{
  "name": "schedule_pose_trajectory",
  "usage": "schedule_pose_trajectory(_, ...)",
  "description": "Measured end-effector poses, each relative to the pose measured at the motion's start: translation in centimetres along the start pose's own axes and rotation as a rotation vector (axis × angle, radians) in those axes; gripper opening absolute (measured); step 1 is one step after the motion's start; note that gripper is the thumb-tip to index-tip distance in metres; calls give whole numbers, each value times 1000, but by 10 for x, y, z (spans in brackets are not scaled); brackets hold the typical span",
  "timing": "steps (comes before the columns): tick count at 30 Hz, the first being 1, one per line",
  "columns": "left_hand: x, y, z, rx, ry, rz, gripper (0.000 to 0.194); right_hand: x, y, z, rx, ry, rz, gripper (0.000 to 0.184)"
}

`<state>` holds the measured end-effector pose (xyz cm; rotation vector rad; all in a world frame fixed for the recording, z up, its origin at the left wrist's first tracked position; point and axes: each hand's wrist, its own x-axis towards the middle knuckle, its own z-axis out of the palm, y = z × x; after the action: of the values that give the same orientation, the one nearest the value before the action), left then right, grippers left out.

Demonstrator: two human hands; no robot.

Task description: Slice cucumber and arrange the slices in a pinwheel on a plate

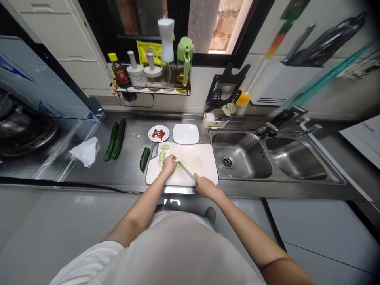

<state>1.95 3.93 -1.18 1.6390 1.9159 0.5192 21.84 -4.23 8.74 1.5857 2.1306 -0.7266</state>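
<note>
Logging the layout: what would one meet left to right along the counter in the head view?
Crumpled white sheet, two long cucumbers, short cucumber piece, plate of red pieces, square white plate, left sink basin, right sink basin.

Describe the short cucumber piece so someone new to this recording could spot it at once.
On the steel counter, find the white cutting board left of the double sink. Just off the board's left edge lies a dark green cucumber piece. It lies by itself and is clearly shorter than the two long cucumbers side by side farther left.
</note>
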Motion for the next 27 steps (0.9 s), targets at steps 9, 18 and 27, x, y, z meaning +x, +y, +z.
schedule_pose_trajectory(9, 2, -2, 1, 12, 5, 18, 18, 1, 0, -3, -26, 3, 3, 30)
schedule_pose_trajectory(18, 1, -1, 0, 20, 3, 13, 18, -3, 0, -17, -126, -23, -35, 33)
schedule_pose_trajectory(27, -1, 2, -3, 8, -15, 5, 19, -2, 8, -21, -148, -22, -58, 34)
